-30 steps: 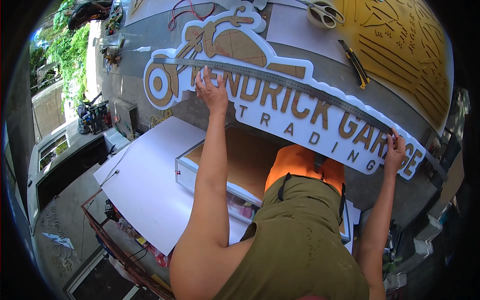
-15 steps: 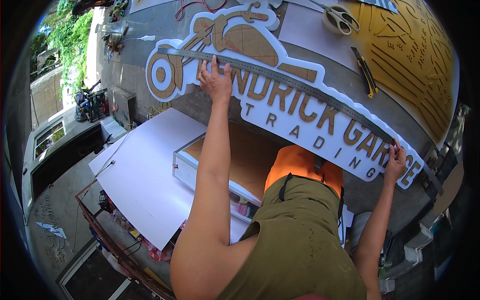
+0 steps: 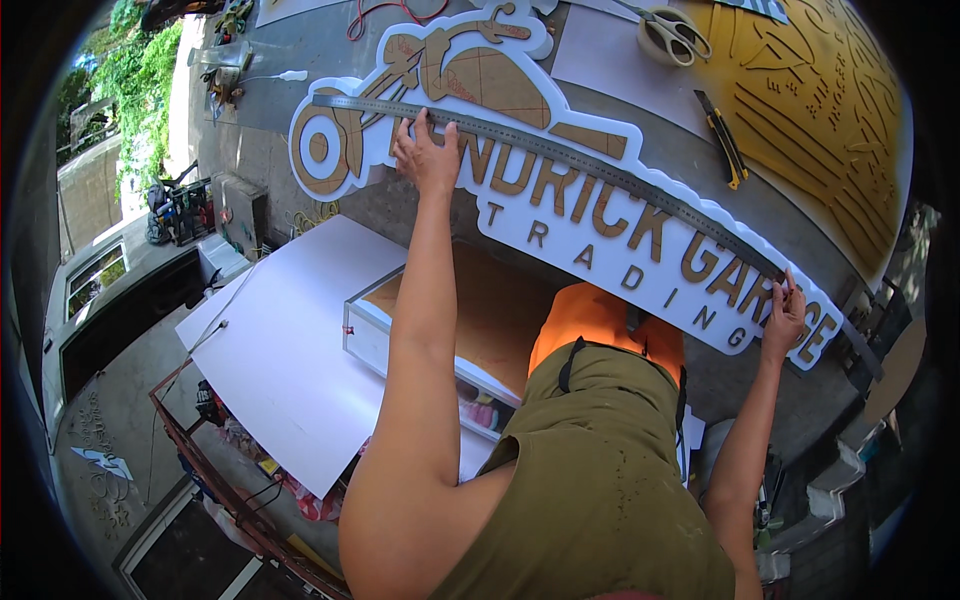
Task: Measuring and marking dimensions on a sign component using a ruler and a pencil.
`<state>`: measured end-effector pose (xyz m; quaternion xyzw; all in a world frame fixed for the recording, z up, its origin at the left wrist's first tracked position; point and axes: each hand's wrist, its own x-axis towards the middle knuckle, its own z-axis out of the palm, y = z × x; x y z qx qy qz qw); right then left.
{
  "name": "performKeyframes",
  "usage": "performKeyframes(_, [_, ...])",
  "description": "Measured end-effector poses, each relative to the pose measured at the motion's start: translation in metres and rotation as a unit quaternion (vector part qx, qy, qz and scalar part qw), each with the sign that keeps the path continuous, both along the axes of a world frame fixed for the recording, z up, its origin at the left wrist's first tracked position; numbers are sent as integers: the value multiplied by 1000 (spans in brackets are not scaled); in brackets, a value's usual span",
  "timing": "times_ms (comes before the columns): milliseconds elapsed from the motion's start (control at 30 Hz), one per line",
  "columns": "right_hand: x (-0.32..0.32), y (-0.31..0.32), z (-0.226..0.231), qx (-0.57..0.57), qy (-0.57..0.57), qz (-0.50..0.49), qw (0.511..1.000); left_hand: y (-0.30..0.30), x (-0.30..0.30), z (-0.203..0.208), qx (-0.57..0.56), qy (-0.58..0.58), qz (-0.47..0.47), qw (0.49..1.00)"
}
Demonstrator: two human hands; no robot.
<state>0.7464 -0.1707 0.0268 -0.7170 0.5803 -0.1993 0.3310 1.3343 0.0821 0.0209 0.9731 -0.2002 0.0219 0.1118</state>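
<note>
A large white sign (image 3: 515, 223) with a brown motorcycle cut-out (image 3: 495, 85) and raised brown letters lies on the grey work table. Across it, from the motorcycle's front wheel to near the sign's right end, runs a long metal ruler (image 3: 545, 148). My left hand (image 3: 428, 165) rests near the ruler's left part, fingers spread, fingertips at its lower edge. At the ruler's right end, my right hand (image 3: 786, 318) has thumb and finger closed on it. The ruler's tip is partly covered by those fingers.
Beyond the sign lie scissors with a tape roll (image 3: 660, 40), a yellow-and-black utility knife (image 3: 722, 140) and a gold-painted stencilled sheet (image 3: 800, 120). A red cord (image 3: 395, 18) lies at the far edge. A white board (image 3: 310, 330) and a framed glass case (image 3: 470, 330) stand at my left.
</note>
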Motion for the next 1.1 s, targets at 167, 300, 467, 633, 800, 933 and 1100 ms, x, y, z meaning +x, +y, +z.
performKeyframes(167, [-13, 5, 9, 12, -19, -15, 1000, 8, -14, 6, -23, -4, 26, 999])
performKeyframes(300, [-28, 24, 42, -24, -13, -31, 999, 11, -52, 12, -36, -1, 0, 999])
performKeyframes(467, [-55, 50, 62, -21, -14, -79, 997, 54, -119, 40, -18, -9, -3, 1000])
performKeyframes(633, [-126, 22, 79, -85, 66, -207, 972, 95, -206, 47, 9, 45, 18, 999])
performKeyframes(800, [-193, -47, 73, -131, -18, -227, 965, 107, -309, 55, 37, 150, 43, 987])
performKeyframes(933, [-233, -92, 52, -141, 12, -210, 968, 116, -362, 48, 35, 218, 65, 973])
performKeyframes(1100, [-231, -125, 29, -56, -39, -184, 980, 159, -412, 52, 18, 242, 145, 959])
